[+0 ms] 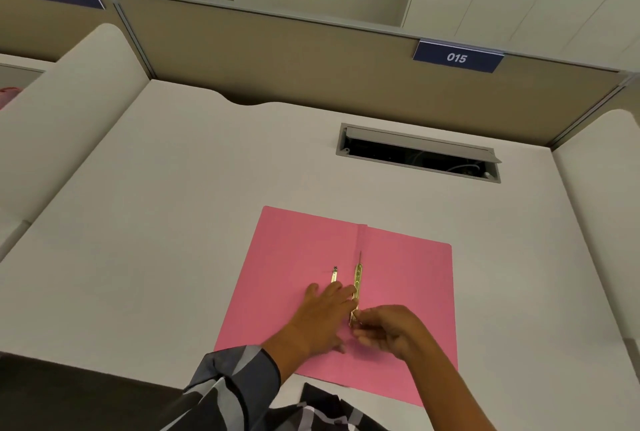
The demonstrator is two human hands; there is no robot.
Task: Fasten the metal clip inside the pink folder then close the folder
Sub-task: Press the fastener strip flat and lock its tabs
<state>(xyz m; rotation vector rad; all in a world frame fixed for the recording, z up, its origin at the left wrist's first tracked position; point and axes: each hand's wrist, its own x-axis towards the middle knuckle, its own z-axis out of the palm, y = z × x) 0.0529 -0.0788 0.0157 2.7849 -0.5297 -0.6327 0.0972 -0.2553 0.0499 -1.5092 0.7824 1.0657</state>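
Note:
The pink folder [405,278] lies open and flat on the white desk, its spine crease running down the middle. A gold metal clip bar [357,280] lies along that crease, with a thin prong sticking up at its far end. A second, shorter gold strip [334,274] lies just left of it. My left hand [320,316] presses flat on the left leaf, fingertips touching the bar's left side. My right hand [384,328] pinches the near end of the clip bar between thumb and fingers.
The white desk [173,222] is bounded by beige side dividers and a tan back panel with a blue "015" tag [457,57]. An open cable tray slot [419,153] is sunk in the desk behind the folder. The desk's front edge runs at lower left.

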